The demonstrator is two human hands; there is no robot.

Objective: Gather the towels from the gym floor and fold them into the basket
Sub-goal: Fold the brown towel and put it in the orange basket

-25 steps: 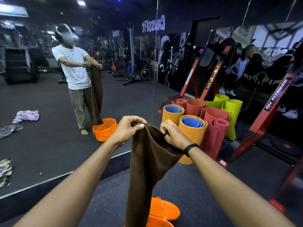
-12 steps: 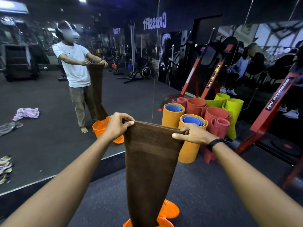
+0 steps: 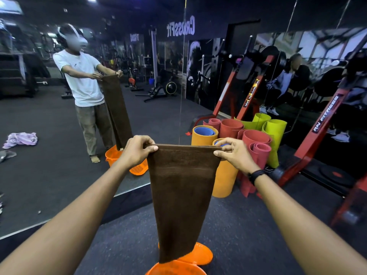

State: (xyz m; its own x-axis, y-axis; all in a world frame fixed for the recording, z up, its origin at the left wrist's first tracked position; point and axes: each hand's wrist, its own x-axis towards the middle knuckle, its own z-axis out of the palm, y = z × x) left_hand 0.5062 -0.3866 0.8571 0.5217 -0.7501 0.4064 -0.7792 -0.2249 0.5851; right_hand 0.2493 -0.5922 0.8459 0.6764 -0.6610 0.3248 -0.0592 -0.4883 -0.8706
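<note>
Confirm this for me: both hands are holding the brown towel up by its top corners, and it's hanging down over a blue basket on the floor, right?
Not quite: the basket is orange, not blue. The head view shows the rest as you said: the left hand and the right hand pinch the top corners of the brown towel, which hangs down over the basket on the floor.

One wide-angle view looks out from the person's head, forward and slightly down along both outstretched arms, close to the hands (image 3: 200,153), which sit near the frame's centre. It faces a tall wall mirror (image 3: 59,175) ahead and left of the hands. Below the hands, the dark rubber gym floor (image 3: 238,235) fills the lower frame.
</note>
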